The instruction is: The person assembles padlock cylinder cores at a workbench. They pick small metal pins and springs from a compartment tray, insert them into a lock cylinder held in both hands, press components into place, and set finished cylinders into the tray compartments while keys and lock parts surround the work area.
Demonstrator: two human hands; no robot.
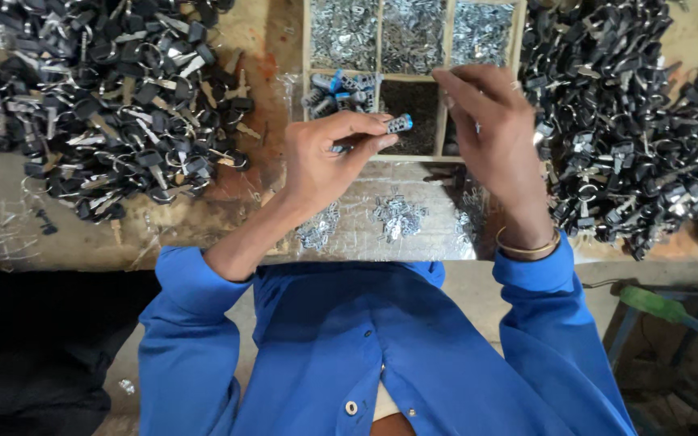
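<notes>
My left hand pinches a small blue and silver lock cylinder between thumb and fingers, held above the workbench. My right hand reaches over the wooden compartment tray, fingertips pinched near its divider; whether they hold a tiny part is too small to tell. More blue and silver cylinders lie in the tray's near left compartment. Both sleeves are blue, and a gold bangle sits on my right wrist.
Large heaps of black-headed keys on rings lie at the left and right. The tray's far compartments hold small silver metal parts. Small piles of silver parts rest on clear plastic near the bench edge.
</notes>
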